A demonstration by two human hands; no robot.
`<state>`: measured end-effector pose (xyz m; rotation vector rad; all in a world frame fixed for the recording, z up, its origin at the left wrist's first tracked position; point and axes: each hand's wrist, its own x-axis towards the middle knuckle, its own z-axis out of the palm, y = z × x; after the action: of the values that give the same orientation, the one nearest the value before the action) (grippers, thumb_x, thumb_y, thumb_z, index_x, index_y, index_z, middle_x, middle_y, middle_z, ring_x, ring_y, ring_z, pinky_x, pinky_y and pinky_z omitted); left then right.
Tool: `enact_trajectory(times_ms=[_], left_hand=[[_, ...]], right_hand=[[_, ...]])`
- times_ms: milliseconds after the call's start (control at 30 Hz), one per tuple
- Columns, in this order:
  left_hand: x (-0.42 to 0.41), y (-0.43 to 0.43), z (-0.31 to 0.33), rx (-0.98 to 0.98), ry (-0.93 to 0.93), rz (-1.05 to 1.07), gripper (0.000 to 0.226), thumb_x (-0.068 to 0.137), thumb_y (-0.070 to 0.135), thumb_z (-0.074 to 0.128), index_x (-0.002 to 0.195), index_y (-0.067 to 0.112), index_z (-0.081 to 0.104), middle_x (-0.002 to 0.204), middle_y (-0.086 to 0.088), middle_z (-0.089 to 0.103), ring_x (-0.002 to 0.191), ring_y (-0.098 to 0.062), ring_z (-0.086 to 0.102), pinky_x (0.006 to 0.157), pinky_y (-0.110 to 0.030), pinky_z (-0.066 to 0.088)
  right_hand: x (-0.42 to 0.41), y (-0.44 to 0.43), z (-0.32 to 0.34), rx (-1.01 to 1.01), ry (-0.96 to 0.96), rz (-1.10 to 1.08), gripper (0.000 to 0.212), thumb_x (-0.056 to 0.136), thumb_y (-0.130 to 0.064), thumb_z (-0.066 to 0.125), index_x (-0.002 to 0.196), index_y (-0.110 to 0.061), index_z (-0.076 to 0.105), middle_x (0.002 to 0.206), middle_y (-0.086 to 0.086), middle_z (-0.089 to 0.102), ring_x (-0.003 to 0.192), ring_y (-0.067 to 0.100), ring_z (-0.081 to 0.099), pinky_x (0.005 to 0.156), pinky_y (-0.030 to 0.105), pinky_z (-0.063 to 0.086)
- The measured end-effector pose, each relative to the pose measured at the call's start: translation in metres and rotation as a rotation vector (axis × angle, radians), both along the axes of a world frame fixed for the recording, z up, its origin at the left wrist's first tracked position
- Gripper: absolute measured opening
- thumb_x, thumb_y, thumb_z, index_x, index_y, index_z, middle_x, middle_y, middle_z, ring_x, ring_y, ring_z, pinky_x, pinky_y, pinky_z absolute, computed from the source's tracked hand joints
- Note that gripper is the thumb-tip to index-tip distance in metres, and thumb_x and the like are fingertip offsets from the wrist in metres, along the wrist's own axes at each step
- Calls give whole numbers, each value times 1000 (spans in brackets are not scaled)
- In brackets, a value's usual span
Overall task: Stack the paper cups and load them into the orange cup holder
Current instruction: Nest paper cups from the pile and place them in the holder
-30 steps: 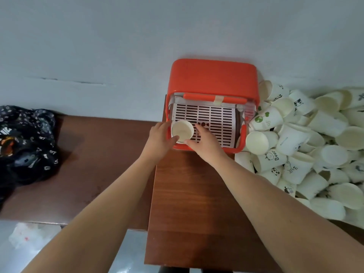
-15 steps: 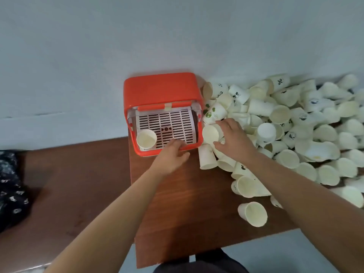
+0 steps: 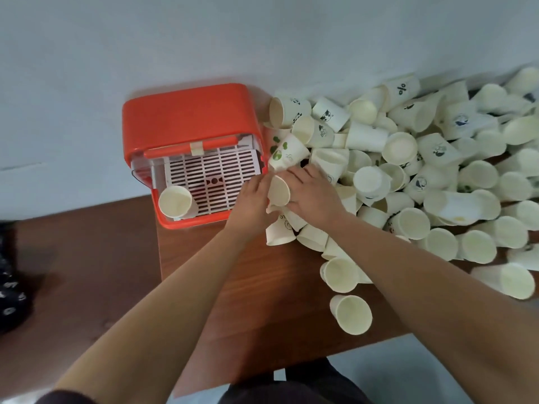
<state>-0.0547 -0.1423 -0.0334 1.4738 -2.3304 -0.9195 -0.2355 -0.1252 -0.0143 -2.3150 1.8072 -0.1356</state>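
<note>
You are looking down at a brown wooden counter [image 3: 248,290] set against a pale wall. Your two hands meet at the centre of the frame. Your left hand [image 3: 253,201] and your right hand [image 3: 313,193] both curl around one paper cup [image 3: 278,190], which lies tilted between them at the near edge of the heap. Both hands are closed on it, not spread. They are slightly blurred, so you cannot tell how each finger sits.

Just left of your hands stands the orange cup holder [image 3: 189,121], with a white slotted tray [image 3: 215,176] showing inside. A loaded cup [image 3: 175,201] sits mouth up in the tray's lower left corner. Whether more cups are nested under it cannot be told.

A large loose pile of cups [image 3: 423,158] fills the right side of the frame and presses against the holder's right wall. A stray cup [image 3: 351,314] lies on its side near the counter's front edge, at lower right. A dark patterned cloth [image 3: 11,272] sits at the far left edge.

The likely risks are these. Squeezing the thin paper too hard could crush the rim, and the cup would then nest badly. Lifting it from the heap could set neighbouring cups sliding. The strays near the front edge could roll off the counter.
</note>
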Motion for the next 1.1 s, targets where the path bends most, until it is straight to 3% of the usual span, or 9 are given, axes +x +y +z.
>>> enact_trajectory(times_ms=[133, 333, 500, 600, 700, 833, 933, 1033, 1100], left_hand=[[9, 2, 13, 105, 255, 74, 94, 80, 39, 81, 156, 25, 27, 152, 6, 39, 136, -7, 31, 110, -26, 23], [3, 7, 47, 343, 584, 177, 73, 83, 26, 83, 144, 25, 43, 138, 10, 56, 130, -11, 52, 107, -37, 46], [5, 12, 51, 399, 657, 345, 71, 85, 24, 80, 143, 30, 41, 134, 8, 59, 121, -9, 58, 99, -31, 49], [14, 16, 49, 388, 657, 428, 70, 83, 29, 79, 142, 33, 42, 132, 13, 58, 124, -8, 55, 104, -34, 49], [31, 22, 46, 356, 625, 476, 69, 81, 33, 79, 141, 33, 44, 135, 12, 55, 126, -11, 54, 107, -42, 48], [68, 32, 51, 314, 612, 559, 69, 78, 39, 79, 138, 37, 45, 132, 19, 54, 127, -12, 54, 107, -46, 47], [98, 40, 59, 258, 612, 654, 69, 77, 34, 80, 136, 32, 45, 128, 19, 54, 122, -11, 56, 106, -41, 49], [128, 44, 67, 189, 597, 779, 68, 82, 21, 82, 137, 29, 43, 128, 10, 54, 117, -11, 58, 105, -37, 49], [145, 45, 69, 153, 567, 829, 72, 80, 25, 83, 138, 36, 42, 132, 11, 54, 118, -8, 57, 100, -30, 50]], right_hand=[[-6, 5, 23, 4, -401, -122, 73, 75, -49, 77, 137, -18, 53, 126, -2, 59, 110, 15, 43, 99, 33, 36], [-31, 4, 50, 512, -1025, -268, 60, 86, -20, 75, 140, -34, 52, 127, -16, 62, 113, 10, 62, 93, 27, 54], [-48, -8, 55, 215, -712, -416, 48, 91, -20, 67, 137, -23, 53, 118, -15, 54, 82, 5, 58, 82, 24, 47], [-42, -15, 43, 198, -324, -319, 40, 97, -21, 58, 135, -9, 55, 127, 6, 55, 97, 20, 60, 89, 37, 48], [-35, -14, 40, 200, -129, -248, 25, 100, -21, 51, 115, -6, 64, 110, 10, 57, 96, 32, 61, 78, 39, 48], [-29, 1, 62, 54, -277, -239, 15, 95, -25, 63, 96, -12, 69, 101, 2, 57, 81, 23, 60, 71, 37, 51], [-13, 13, 84, 39, -519, -232, 8, 87, -23, 75, 89, -16, 74, 116, -1, 49, 100, 14, 55, 88, 25, 44], [19, 9, 98, 194, -735, -317, 11, 82, -22, 79, 78, -29, 71, 128, -5, 44, 120, 10, 47, 102, 26, 35], [42, 7, 100, 311, -827, -355, 17, 83, -20, 76, 74, -31, 68, 116, -6, 53, 108, 8, 53, 91, 26, 39]])
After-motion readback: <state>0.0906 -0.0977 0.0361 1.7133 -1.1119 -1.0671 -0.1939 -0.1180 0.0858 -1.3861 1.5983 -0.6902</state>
